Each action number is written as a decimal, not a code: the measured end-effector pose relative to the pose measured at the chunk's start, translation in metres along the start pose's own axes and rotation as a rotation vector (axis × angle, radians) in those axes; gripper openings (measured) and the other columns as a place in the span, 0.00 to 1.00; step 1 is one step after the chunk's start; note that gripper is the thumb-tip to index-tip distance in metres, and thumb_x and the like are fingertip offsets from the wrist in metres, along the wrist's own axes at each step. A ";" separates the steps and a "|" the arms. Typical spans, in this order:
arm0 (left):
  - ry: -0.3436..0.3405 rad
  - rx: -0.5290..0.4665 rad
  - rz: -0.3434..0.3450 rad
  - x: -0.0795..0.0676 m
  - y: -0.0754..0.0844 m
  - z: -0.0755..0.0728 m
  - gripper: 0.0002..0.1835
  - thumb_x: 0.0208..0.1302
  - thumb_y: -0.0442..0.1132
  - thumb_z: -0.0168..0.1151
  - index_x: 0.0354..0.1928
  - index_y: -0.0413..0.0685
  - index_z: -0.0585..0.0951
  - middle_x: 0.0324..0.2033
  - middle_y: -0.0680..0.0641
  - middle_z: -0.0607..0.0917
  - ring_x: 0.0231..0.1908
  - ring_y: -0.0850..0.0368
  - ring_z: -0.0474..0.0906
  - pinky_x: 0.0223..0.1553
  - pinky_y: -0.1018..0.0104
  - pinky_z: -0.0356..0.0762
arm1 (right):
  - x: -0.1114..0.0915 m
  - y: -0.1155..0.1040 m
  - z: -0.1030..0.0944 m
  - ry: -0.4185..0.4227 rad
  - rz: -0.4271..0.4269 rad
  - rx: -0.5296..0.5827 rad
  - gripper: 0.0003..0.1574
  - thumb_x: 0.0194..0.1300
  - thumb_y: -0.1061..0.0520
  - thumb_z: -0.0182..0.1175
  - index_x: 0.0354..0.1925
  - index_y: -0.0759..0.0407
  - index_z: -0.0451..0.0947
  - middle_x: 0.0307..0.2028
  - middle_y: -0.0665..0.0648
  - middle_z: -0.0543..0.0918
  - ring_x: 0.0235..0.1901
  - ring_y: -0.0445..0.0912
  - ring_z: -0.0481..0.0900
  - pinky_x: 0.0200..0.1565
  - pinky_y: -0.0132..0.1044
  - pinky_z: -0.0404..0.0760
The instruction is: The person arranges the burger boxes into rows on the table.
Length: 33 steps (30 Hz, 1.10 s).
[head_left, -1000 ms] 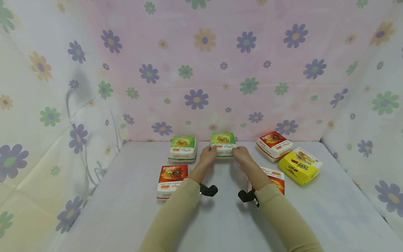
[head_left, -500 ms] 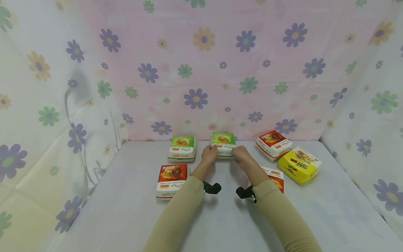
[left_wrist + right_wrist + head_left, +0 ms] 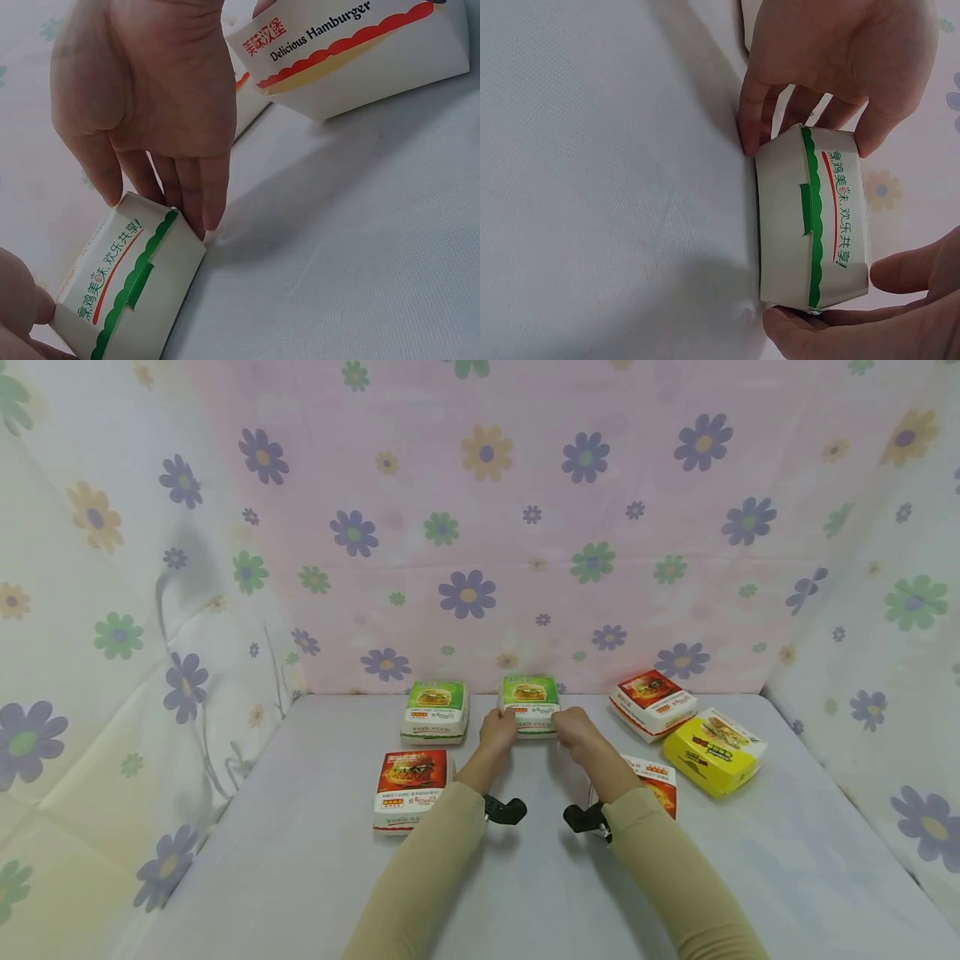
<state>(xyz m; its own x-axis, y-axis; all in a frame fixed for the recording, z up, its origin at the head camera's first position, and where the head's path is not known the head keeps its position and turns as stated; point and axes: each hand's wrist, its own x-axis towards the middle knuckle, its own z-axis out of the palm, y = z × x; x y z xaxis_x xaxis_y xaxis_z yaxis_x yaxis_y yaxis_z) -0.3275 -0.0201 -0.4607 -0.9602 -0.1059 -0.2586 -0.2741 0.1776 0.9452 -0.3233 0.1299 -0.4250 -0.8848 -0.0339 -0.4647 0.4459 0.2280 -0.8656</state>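
Note:
A green and white burger box (image 3: 530, 702) sits at the back middle of the table, with its burger picture facing up. At its left side my left hand (image 3: 497, 731) pinches it, thumb along the top edge and fingers against the side wall. The opposite end is pinched by my right hand (image 3: 576, 729) in the same manner. In the right wrist view, the burger box (image 3: 814, 217) shows its closed front tab, with my right hand (image 3: 840, 67) above and my left hand (image 3: 870, 315) below. The left wrist view shows my left hand (image 3: 146, 105) on one end.
Another green burger box (image 3: 435, 710) stands to the left, with a red burger box (image 3: 408, 785) in front of it. On the right are a red box (image 3: 652, 702), a yellow box (image 3: 716, 756) and a red and white box (image 3: 660, 785) partly behind my right forearm. Floral cloth (image 3: 465, 543) hangs behind.
My left forearm has shifted slightly to the right since one second ago. Both hands keep their hold on the green burger box, which stays nearly in place.

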 end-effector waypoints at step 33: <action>-0.025 -0.010 0.020 -0.007 -0.002 -0.007 0.37 0.81 0.51 0.40 0.79 0.31 0.50 0.77 0.31 0.56 0.78 0.39 0.49 0.76 0.47 0.52 | -0.002 0.001 -0.004 -0.019 -0.018 -0.012 0.39 0.79 0.56 0.43 0.76 0.76 0.45 0.70 0.67 0.61 0.62 0.54 0.61 0.71 0.51 0.64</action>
<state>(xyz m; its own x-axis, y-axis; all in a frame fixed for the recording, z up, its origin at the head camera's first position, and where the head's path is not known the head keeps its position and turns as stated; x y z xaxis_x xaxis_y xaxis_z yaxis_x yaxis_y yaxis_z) -0.3201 -0.0264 -0.4600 -0.9665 -0.0781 -0.2445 -0.2545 0.1694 0.9521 -0.3210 0.1339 -0.4245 -0.8902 -0.0562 -0.4522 0.4278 0.2385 -0.8718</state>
